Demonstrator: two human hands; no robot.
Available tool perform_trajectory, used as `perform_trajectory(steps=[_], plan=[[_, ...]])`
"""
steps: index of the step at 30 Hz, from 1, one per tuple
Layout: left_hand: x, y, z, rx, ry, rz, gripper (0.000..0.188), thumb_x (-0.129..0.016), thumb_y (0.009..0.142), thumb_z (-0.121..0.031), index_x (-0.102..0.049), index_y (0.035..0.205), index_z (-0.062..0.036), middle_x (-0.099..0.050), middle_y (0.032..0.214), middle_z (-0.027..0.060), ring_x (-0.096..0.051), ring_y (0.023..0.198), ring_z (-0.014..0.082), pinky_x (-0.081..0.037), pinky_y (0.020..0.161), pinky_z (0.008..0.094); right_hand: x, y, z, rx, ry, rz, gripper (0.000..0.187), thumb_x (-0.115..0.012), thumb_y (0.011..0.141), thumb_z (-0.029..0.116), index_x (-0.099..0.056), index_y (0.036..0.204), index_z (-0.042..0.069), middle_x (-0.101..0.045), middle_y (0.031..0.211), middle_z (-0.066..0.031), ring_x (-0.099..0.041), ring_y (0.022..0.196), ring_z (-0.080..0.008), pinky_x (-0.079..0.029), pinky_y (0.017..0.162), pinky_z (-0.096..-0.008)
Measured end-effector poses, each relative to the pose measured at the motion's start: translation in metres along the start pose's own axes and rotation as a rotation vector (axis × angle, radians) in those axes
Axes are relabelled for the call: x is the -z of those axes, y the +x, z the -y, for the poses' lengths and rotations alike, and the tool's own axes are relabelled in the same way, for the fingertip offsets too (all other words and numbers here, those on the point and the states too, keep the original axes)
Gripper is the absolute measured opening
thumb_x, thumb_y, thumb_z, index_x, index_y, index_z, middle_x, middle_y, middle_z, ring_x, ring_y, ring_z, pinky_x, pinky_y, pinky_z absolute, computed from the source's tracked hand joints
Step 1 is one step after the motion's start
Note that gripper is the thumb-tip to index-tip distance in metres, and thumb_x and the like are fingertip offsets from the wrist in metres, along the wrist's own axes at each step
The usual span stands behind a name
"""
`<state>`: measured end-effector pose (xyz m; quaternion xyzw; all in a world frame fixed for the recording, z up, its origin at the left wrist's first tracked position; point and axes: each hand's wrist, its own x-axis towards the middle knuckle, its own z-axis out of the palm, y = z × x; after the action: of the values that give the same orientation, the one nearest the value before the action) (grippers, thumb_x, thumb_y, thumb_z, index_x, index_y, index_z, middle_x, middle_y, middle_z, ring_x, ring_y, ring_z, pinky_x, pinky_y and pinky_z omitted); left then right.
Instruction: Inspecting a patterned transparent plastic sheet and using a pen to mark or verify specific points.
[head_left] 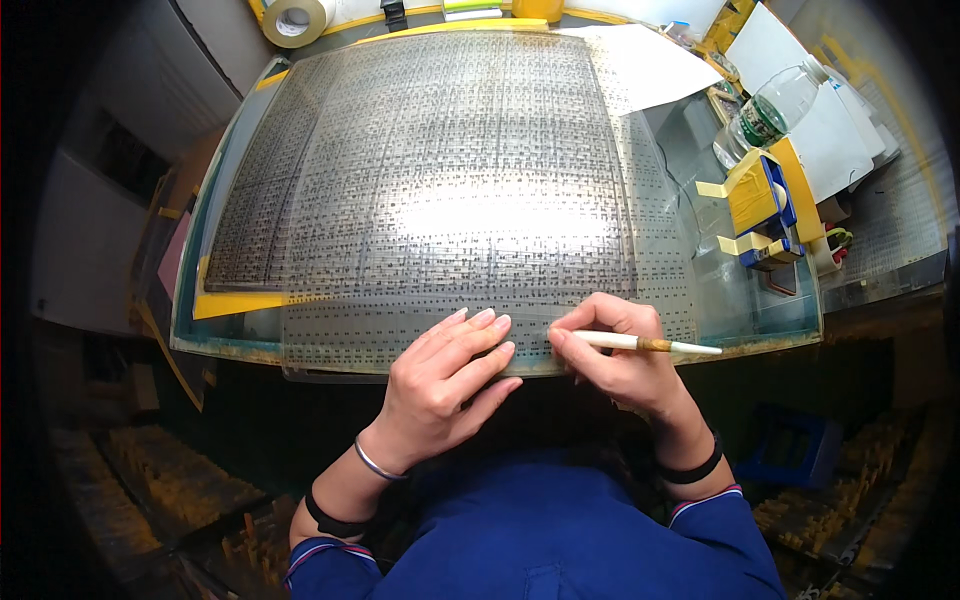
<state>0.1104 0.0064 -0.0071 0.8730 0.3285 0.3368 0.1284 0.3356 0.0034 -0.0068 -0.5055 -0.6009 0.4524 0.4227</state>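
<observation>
My left hand [440, 380] lies on the near edge of a clear film sheet [335, 335] printed with rows of small dark marks, its fingers stretched out flat. Beside it on the right, my right hand [630, 365] pinches a slim white pen-like tool [690, 348] with a brown band. The tool's thicker end points right; its working end is hidden by my fingers close to the sheet. Under the film, a denser dark-patterned sheet [255, 225] spreads over the glass-topped table, with a bright glare in the middle.
On the right stand tape dispensers [755, 205] with yellow tape and a clear plastic bottle [775, 115]. White paper [655, 70] lies at the back right, a tape roll [297, 20] at the back left. Yellow tape [235, 304] runs along the dark sheet's near left edge.
</observation>
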Motion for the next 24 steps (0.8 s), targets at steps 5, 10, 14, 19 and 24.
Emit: perform_trajectory(steps=[5,10,14,19,24], plan=[[-0.002,0.0,0.001,0.027,-0.029,-0.014,0.031,-0.082,0.072,-0.013,-0.071,0.1,-0.0037,-0.069,0.113,0.0127,-0.065,0.111,0.0299,-0.049,0.1,0.0455,0.005,0.002,0.005,0.101,-0.104,0.124,0.009,-0.072,0.082,0.007,-0.069,0.081,-0.001,-0.066,0.064,-0.0054,-0.06,0.056,-0.0056,-0.045,0.049,-0.0229],[-0.002,-0.001,0.001,0.035,-0.041,-0.013,0.031,-0.082,0.072,-0.013,-0.07,0.1,-0.0037,-0.069,0.113,0.0127,-0.065,0.111,0.0294,-0.049,0.1,0.0455,0.022,0.002,0.016,-0.182,0.228,0.255,0.008,-0.071,0.084,0.007,-0.068,0.081,0.0,-0.066,0.066,-0.0044,-0.061,0.058,-0.0072,-0.048,0.05,-0.0213],[-0.001,-0.001,0.001,0.023,-0.034,0.003,0.033,-0.08,0.074,-0.013,-0.069,0.103,-0.0031,-0.068,0.114,0.012,-0.064,0.112,0.029,-0.049,0.1,0.0445,0.022,0.0,0.008,-0.138,0.438,0.075,0.011,-0.067,0.092,0.009,-0.062,0.092,0.0,-0.065,0.073,-0.007,-0.063,0.059,-0.0103,-0.051,0.049,-0.0224],[-0.002,0.0,0.0,0.03,-0.015,-0.009,0.043,-0.08,0.075,-0.015,-0.065,0.113,-0.0024,-0.068,0.114,0.0117,-0.064,0.112,0.0289,-0.049,0.1,0.0433,0.017,0.002,-0.003,0.022,0.515,-0.182,0.011,-0.062,0.095,0.01,-0.059,0.097,-0.001,-0.065,0.077,-0.0096,-0.063,0.059,-0.0121,-0.052,0.05,-0.0237],[-0.005,-0.001,-0.005,0.071,0.056,-0.003,0.056,-0.082,0.073,-0.019,-0.061,0.122,-0.0024,-0.066,0.119,0.0136,-0.063,0.114,0.0288,-0.048,0.099,0.0423,0.015,0.003,-0.007,0.051,0.564,-0.263,0.013,-0.061,0.096,0.012,-0.059,0.098,-0.001,-0.065,0.078,-0.0109,-0.063,0.059,-0.0133,-0.053,0.049,-0.0247]])
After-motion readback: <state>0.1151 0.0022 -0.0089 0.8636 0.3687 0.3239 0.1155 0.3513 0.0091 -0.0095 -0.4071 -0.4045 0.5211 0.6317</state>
